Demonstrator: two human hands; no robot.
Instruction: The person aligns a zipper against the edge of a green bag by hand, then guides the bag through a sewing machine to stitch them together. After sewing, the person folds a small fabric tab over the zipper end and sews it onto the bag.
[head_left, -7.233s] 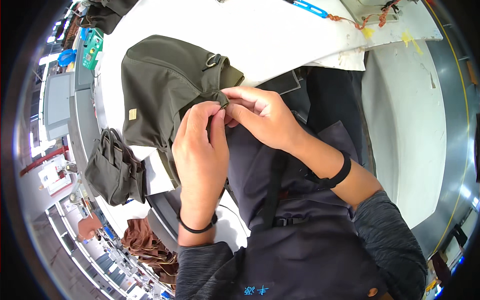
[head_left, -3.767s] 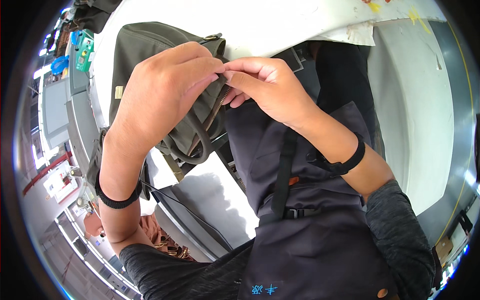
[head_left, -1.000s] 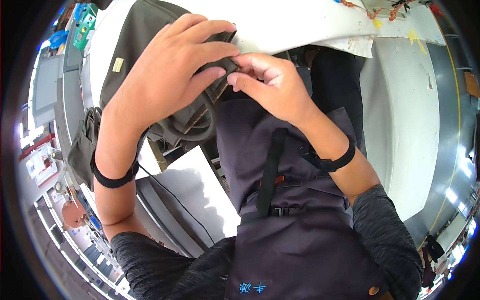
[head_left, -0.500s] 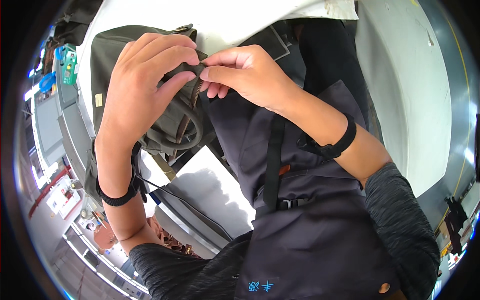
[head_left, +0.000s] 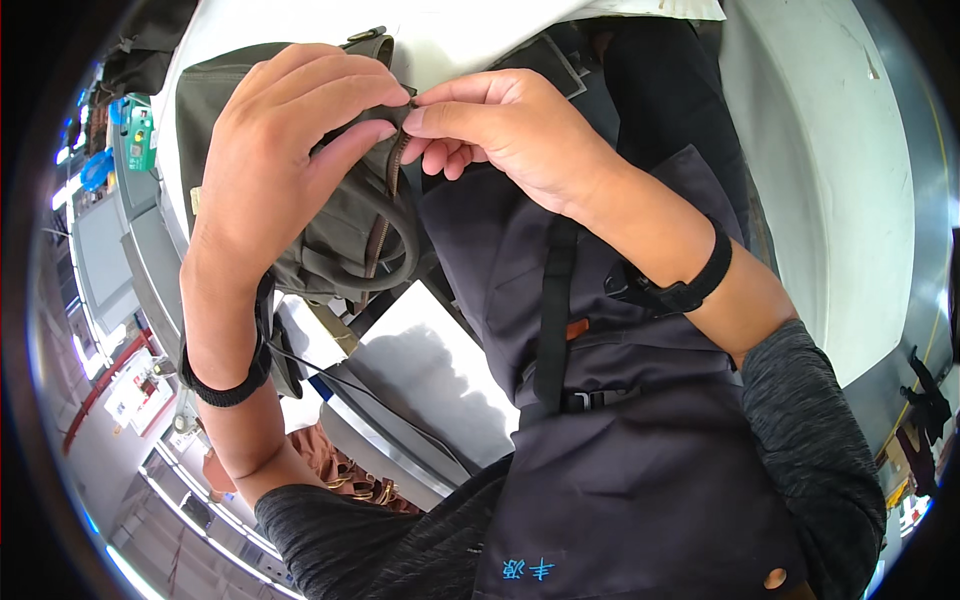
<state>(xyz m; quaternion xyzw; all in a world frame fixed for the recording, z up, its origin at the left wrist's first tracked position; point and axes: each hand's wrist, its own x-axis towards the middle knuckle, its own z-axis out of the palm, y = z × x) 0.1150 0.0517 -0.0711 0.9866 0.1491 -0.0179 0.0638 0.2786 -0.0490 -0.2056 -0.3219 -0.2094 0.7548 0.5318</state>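
Note:
An olive-green fabric bag (head_left: 325,245) lies to the left, with a rounded handle (head_left: 408,245) and a brown-edged zipper (head_left: 379,235) along its opening. My left hand (head_left: 285,140) is over the bag, its fingers and thumb curled about the fabric near the zipper's upper end. From the right, my right hand (head_left: 510,125) pinches the edge at that same end between thumb and forefinger; its other fingers are curled below. The fingertips of both hands almost meet there. They hide most of the small part being held.
A white work surface (head_left: 480,40) runs behind the bag. Below the bag are a white panel (head_left: 430,360) and a thin black cable (head_left: 370,400). Brown pieces with metal fittings (head_left: 345,465) lie at lower left. My dark apron (head_left: 640,470) covers my lap.
Both hands and the bag's held edge appear slightly higher in the picture. My left thumb and forefinger are spaced slightly wider; the right hand keeps its pinch.

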